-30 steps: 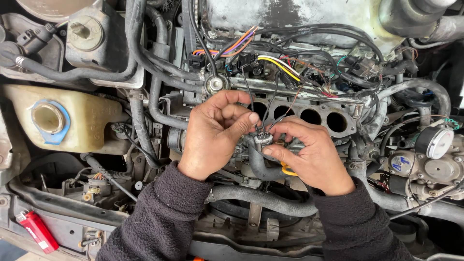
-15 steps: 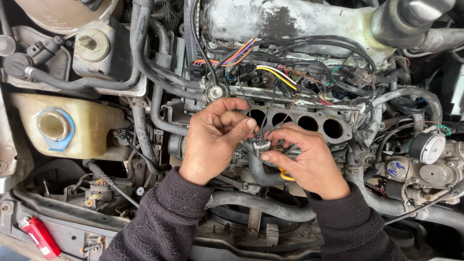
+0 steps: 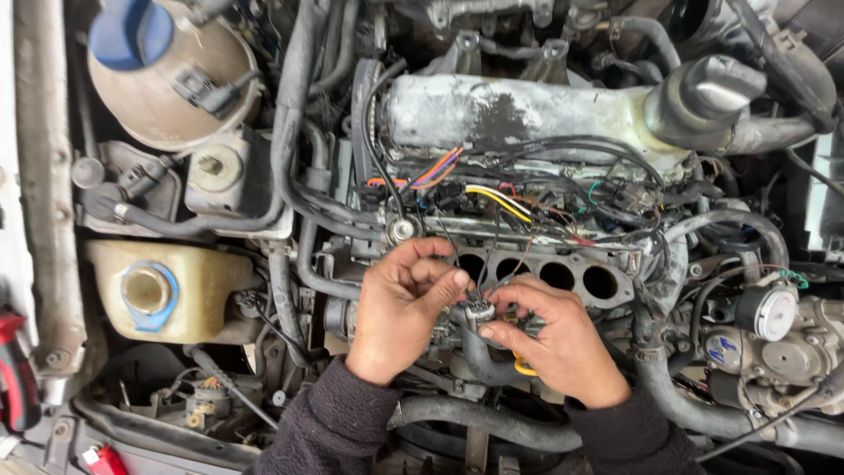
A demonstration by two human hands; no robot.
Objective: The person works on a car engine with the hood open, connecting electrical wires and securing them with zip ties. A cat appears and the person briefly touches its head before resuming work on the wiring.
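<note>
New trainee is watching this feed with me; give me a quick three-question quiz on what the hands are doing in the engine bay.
1. True or false: both hands meet at the small grey connector.
2. Which hand is nearer the yellowish reservoir: A left hand, B right hand?
3. How many round ports show in the row behind the hands?

Key: 1 true; 2 A; 3 four.

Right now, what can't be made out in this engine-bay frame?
Head view:
- Small grey connector: its shape and wiring are mostly hidden by fingertips of the left hand and right hand.
- Yellow part: mostly hidden under the right hand.
- Red-handled tool: cut off by the left edge.
</note>
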